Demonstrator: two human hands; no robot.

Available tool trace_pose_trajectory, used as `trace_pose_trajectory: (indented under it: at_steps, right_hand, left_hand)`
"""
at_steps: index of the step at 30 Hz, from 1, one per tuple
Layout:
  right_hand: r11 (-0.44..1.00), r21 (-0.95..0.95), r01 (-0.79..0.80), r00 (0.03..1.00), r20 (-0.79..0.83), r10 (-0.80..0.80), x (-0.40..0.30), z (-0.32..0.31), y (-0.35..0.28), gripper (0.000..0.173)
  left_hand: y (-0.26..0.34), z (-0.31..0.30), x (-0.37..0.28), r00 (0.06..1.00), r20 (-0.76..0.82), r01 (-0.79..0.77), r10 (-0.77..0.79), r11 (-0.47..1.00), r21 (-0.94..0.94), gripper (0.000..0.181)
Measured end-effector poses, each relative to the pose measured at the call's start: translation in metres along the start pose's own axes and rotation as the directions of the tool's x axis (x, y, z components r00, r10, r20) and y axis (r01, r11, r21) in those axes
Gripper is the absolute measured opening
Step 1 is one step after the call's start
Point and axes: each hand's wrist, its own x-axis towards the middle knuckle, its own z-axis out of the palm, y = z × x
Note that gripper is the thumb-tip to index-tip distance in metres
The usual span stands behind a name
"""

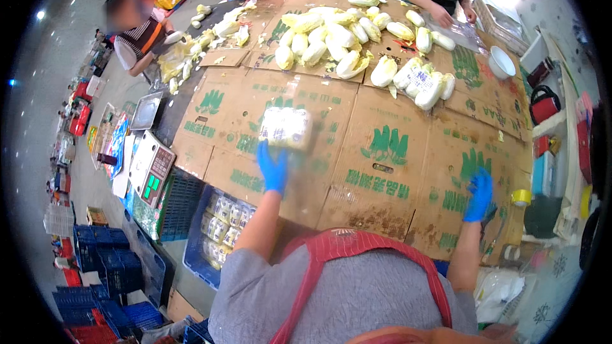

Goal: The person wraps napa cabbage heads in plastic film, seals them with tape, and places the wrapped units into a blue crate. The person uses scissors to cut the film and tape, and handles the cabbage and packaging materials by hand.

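My left hand (273, 166), in a blue glove, has its fingers apart at the near edge of a bagged pack of napa cabbage (285, 128) lying on the cardboard-covered table; whether it grips the film I cannot tell. Farther right, my right hand (478, 196), also gloved in blue, is over the cardboard (392, 200); something dark shows beside its wrist, and its hold is unclear. Across the table lies a heap of napa cabbages (325, 33), with another bagged pack (420, 81) at its right end.
A digital scale (152, 167) and a metal tray (147, 111) stand at the left. Below them, a blue crate (191, 253) holds bagged cabbages. A white bowl (502, 62) and a roll of yellow tape (521, 197) are on the right. Several people stand around the far side.
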Motion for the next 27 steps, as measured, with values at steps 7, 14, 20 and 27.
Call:
trace_pose_trajectory:
  at_steps: [7, 14, 20, 27]
  right_hand:
    - [0.964, 0.169, -0.206, 0.924, 0.357, 0.135, 0.014, 0.117, 0.028, 0.037]
    - [0.985, 0.046, -0.164, 0.934, 0.328, 0.140, 0.112, 0.181, 0.046, 0.032]
    - [0.974, 0.077, -0.214, 0.955, 0.226, 0.192, 0.187, 0.229, 0.082, 0.036]
    - [0.930, 0.119, -0.347, 0.917, 0.251, 0.310, 0.190, 0.253, 0.080, 0.056]
  left_hand:
    - [-0.008, -0.026, 0.000, 0.993, 0.087, -0.065, 0.078, 0.989, -0.136, 0.064]
    - [-0.042, -0.048, -0.012, 0.998, 0.053, 0.037, -0.028, 0.984, -0.173, 0.062]
    - [-0.020, -0.044, 0.001, 0.992, 0.100, 0.089, -0.071, 0.978, -0.187, 0.061]
    - [-0.025, -0.036, -0.013, 0.979, 0.140, 0.167, -0.147, 0.976, -0.142, 0.060]
